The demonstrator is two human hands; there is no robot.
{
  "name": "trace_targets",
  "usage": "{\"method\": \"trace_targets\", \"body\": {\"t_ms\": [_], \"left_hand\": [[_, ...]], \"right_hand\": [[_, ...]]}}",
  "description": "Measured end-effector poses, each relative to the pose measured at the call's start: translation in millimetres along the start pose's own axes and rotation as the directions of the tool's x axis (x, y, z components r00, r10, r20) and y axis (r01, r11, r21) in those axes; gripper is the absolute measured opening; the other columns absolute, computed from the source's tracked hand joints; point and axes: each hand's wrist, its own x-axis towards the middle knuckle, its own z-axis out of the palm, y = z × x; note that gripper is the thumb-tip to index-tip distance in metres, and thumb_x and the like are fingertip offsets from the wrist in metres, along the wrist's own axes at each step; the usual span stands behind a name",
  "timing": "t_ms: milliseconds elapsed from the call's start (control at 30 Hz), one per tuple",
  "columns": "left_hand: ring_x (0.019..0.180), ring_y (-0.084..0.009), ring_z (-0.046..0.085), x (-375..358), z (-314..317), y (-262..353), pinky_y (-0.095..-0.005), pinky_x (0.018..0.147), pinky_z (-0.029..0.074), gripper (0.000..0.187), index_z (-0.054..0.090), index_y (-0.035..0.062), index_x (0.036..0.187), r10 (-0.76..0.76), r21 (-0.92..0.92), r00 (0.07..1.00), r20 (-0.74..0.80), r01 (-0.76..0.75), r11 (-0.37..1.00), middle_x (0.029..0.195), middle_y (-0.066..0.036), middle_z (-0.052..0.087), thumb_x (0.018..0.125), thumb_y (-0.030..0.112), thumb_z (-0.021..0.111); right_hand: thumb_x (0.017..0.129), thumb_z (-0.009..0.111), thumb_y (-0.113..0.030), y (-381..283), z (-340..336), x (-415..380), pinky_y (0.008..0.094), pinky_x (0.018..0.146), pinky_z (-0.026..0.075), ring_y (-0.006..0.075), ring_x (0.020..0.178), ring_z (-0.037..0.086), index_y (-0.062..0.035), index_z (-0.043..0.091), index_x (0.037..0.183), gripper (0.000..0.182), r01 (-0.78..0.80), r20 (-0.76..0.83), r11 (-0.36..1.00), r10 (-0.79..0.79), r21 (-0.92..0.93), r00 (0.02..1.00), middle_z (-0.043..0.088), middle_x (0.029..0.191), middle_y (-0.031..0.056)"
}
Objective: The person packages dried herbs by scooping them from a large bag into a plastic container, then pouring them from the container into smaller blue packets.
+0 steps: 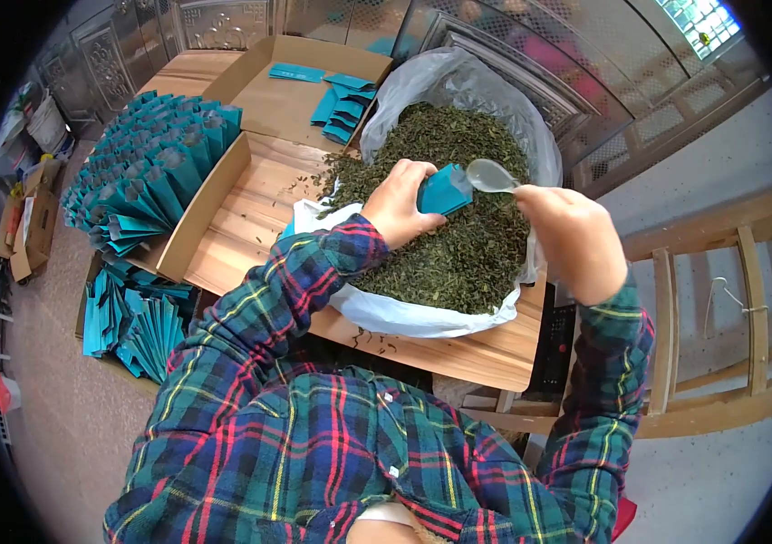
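My left hand (400,204) is wrapped round a small teal packet (445,190), tilted with its upper end toward the right. My right hand (567,227) grips the handle of a spoon (492,176), whose bowl is at the packet's upper end. Whether the spoon's bowl holds anything is too unclear to tell. Both hands are over a wide container lined with a whitish plastic bag (386,313) and heaped with dried green leaves (468,267).
A cardboard box (205,204) at the left holds many upright teal packets (155,163). Behind, another cardboard box (255,95) contains several flatter packets (345,104). More teal packets (137,317) lie lower left. Loose leaves dot the wooden table (246,218). A wooden rack (662,331) stands right.
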Motion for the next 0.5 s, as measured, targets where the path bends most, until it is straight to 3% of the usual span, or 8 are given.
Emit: {"method": "trace_targets", "body": {"t_ms": [33,100,167,200,267,400,500], "left_hand": [[0.098,-0.0295,0.051,-1.6,-4.0,0.8,-0.0357,0.085,0.043,0.059,0.047,0.0014,0.11,-0.005,-0.019,1.0,-0.023,0.004,1.0,0.102,-0.015,0.049,0.061,0.015,0.076],[0.094,-0.0233,0.053,-5.5,-13.2,2.3,-0.033,0.083,0.045,0.057,0.048,0.0012,0.11,-0.017,-0.055,0.998,-0.064,0.013,0.998,0.102,-0.011,0.05,0.062,0.01,0.077],[0.093,-0.0213,0.054,-11.7,-23.5,3.0,-0.0319,0.082,0.045,0.056,0.048,0.0011,0.111,-0.038,-0.092,0.997,-0.074,0.031,0.995,0.102,-0.01,0.05,0.063,0.009,0.076],[0.092,-0.0194,0.055,-14.6,-28.8,3.2,-0.0308,0.081,0.046,0.056,0.048,0.001,0.111,-0.056,-0.127,0.994,-0.093,0.044,0.991,0.102,-0.009,0.05,0.063,0.008,0.076],[0.091,-0.0175,0.055,-20.0,-33.1,2.5,-0.0298,0.08,0.047,0.055,0.048,0.001,0.112,-0.073,-0.16,0.991,-0.108,0.055,0.986,0.102,-0.008,0.049,0.064,0.007,0.076],[0.091,-0.0155,0.057,-31.1,-32.8,1.7,-0.0282,0.081,0.047,0.055,0.048,0.0008,0.112,-0.13,-0.254,0.989,-0.071,0.108,0.961,0.101,-0.007,0.05,0.065,0.006,0.076],[0.091,-0.0153,0.057,-33.3,-31.4,-0.9,-0.0286,0.083,0.047,0.056,0.047,0.0007,0.112,-0.133,-0.251,0.989,-0.067,0.113,0.961,0.101,-0.007,0.051,0.065,0.006,0.076]], "right_hand": [[0.077,0.057,-0.006,6.7,3.3,-5.8,0.032,0.061,0.051,0.0233,0.068,0.063,-0.001,0.059,0.084,0.009,-0.004,0.004,1.0,0.004,0.002,1.0,0.061,0.07,0.0096],[0.083,0.056,-0.009,23.4,22.6,-21.3,0.0289,0.062,0.051,0.0187,0.07,0.064,0.0006,0.06,0.09,0.013,-0.293,0.083,0.864,0.285,0.41,0.955,0.063,0.074,0.0086],[0.089,0.053,-0.015,29.9,58.7,-38.8,0.0264,0.064,0.052,0.0149,0.071,0.063,0.0012,0.061,0.094,0.019,-0.531,0.303,0.484,0.472,0.695,0.828,0.065,0.078,0.0077],[0.092,0.051,-0.019,32.2,84.2,-48.1,0.0254,0.066,0.053,0.0135,0.072,0.063,0.0011,0.061,0.095,0.023,-0.612,0.449,0.232,0.497,0.756,0.742,0.065,0.08,0.0073],[0.092,0.051,-0.019,31.1,131.7,-63.4,0.0256,0.066,0.053,0.0157,0.071,0.064,0.0001,0.06,0.097,0.022,-0.65,0.592,-0.054,0.477,0.758,0.65,0.065,0.08,0.0095],[0.091,0.051,-0.018,36.2,187.3,-62.2,0.0263,0.065,0.054,0.0171,0.07,0.064,0.0013,0.059,0.098,0.022,-0.621,0.583,-0.158,0.574,0.768,0.575,0.064,0.081,0.0108],[0.091,0.05,-0.018,51.3,204.4,-47.3,0.0268,0.063,0.054,0.0177,0.07,0.064,0.0032,0.058,0.1,0.025,-0.535,0.407,-0.062,0.724,0.842,0.557,0.064,0.081,0.0127]]}}
